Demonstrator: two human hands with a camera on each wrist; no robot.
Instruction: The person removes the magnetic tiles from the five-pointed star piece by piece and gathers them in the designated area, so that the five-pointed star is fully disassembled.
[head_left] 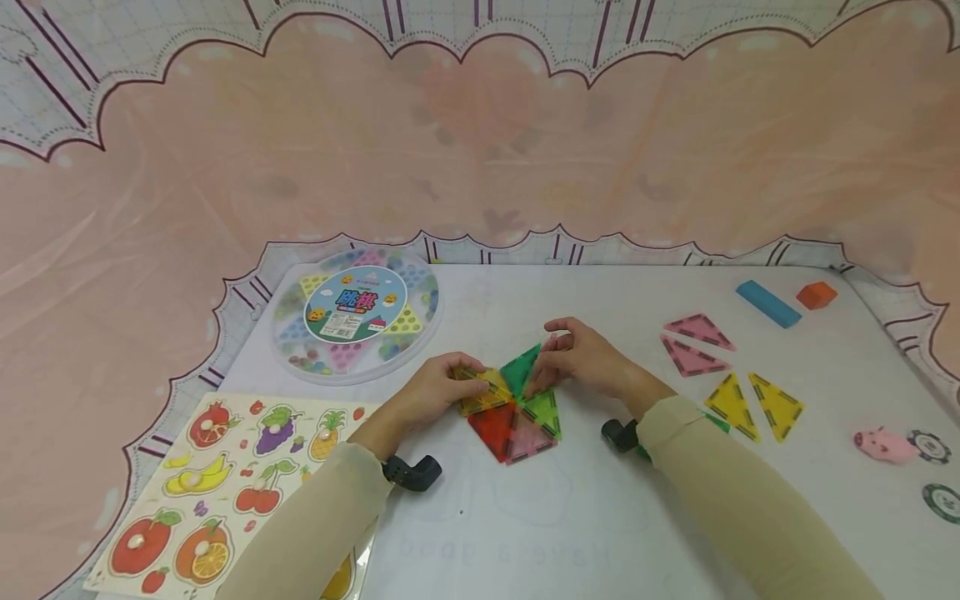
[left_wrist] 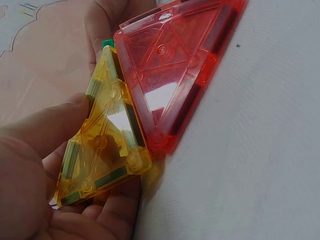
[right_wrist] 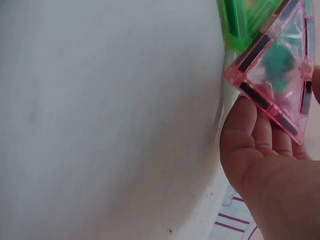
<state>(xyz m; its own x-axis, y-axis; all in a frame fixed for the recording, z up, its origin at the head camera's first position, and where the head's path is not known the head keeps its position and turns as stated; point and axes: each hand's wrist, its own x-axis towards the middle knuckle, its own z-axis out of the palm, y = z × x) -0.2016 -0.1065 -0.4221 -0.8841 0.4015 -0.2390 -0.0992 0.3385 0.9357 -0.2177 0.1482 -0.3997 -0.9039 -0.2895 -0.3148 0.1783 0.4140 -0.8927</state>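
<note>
My left hand (head_left: 431, 390) pinches a yellow triangular magnetic tile (left_wrist: 100, 137) between thumb and fingers. Along its edge lies a red triangular tile (left_wrist: 165, 65). At the opposite side of the cluster, my right hand (head_left: 588, 360) grips a pink see-through triangular tile (right_wrist: 280, 70) by its edges, its fingers curled behind it. A lime-green tile (head_left: 545, 412) meets that pink one in the right wrist view. Between the hands, a dark green tile (head_left: 519, 372) stands at the back and another pink tile (head_left: 528, 439) at the front, their points converging in the middle.
Loose pink tiles (head_left: 697, 357) and yellow tiles (head_left: 776, 407) lie right, with a green one partly under the right sleeve. Beyond are blue (head_left: 768, 303) and orange blocks (head_left: 816, 295), a pink pig (head_left: 885, 445) and chips (head_left: 941, 502). Left: round checkers box (head_left: 356, 304), fruit board (head_left: 247, 433).
</note>
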